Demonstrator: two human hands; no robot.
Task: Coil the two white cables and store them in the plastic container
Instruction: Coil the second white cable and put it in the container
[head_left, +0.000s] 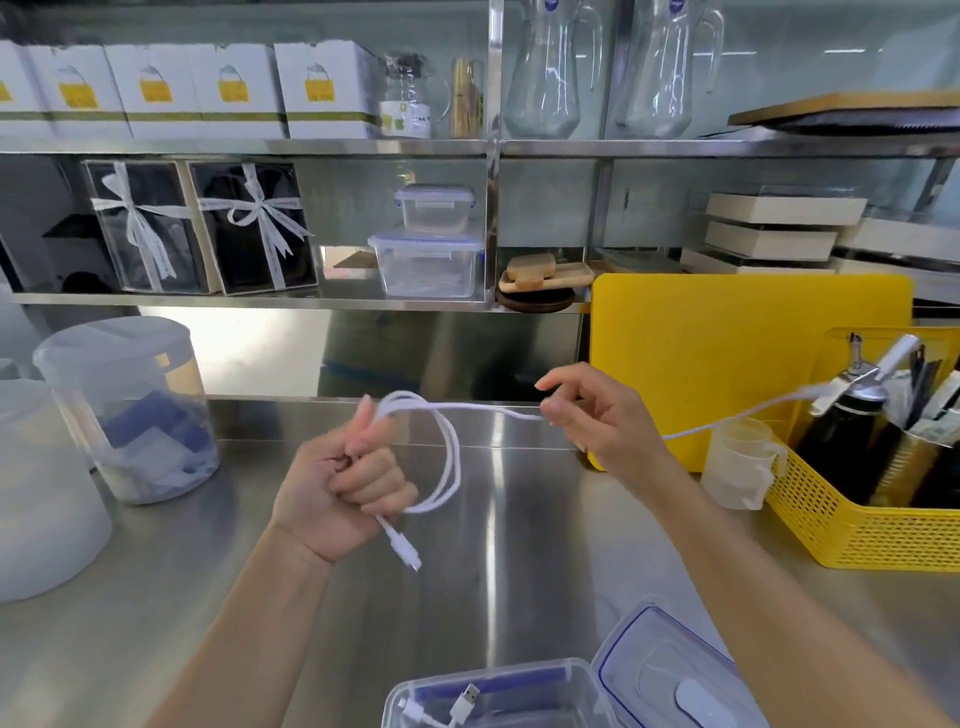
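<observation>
My left hand is closed in a fist around a white cable, with loops hanging from it and a connector end dangling below. My right hand pinches the same cable farther along, and the cable's free length runs off to the right toward the yellow basket. A clear plastic container stands open at the bottom edge of the view. Inside it lies a second white cable with a USB plug. The container's lid, clear with blue trim, lies beside it on the right.
The steel counter carries translucent jugs at the left, and a yellow mesh basket with bottles at the right. A yellow cutting board leans against the back. Shelves above hold boxes, containers and glass pitchers.
</observation>
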